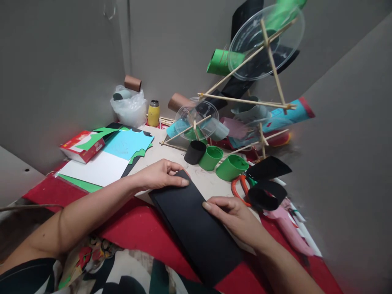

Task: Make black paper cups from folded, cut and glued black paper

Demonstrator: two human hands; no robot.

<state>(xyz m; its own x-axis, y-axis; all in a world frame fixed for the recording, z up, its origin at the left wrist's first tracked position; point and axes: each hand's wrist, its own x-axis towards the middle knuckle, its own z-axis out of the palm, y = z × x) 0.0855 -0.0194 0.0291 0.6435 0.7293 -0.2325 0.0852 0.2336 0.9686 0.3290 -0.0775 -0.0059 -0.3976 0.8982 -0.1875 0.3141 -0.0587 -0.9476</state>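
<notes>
A long folded sheet of black paper [196, 228] slants across the front of the table, held in both hands. My left hand [163, 175] pinches its far end, thumb on top and fingers beneath. My right hand [235, 216] grips the right long edge between thumb and fingers. Just beyond the paper stand a black paper tube [195, 152] and two green paper tubes [211, 158]. Right of them lie orange-handled scissors [240, 188], partly hidden by a black paper ring [268, 195].
At left, a red box [82, 149] rests on white, blue and green paper sheets [98, 167]. A yellow bottle [153, 113] and a plastic bag [130, 107] stand behind. Stick frames with clear plastic lids [245, 45] rise at back right. A pink glue gun [289, 230] lies on the right.
</notes>
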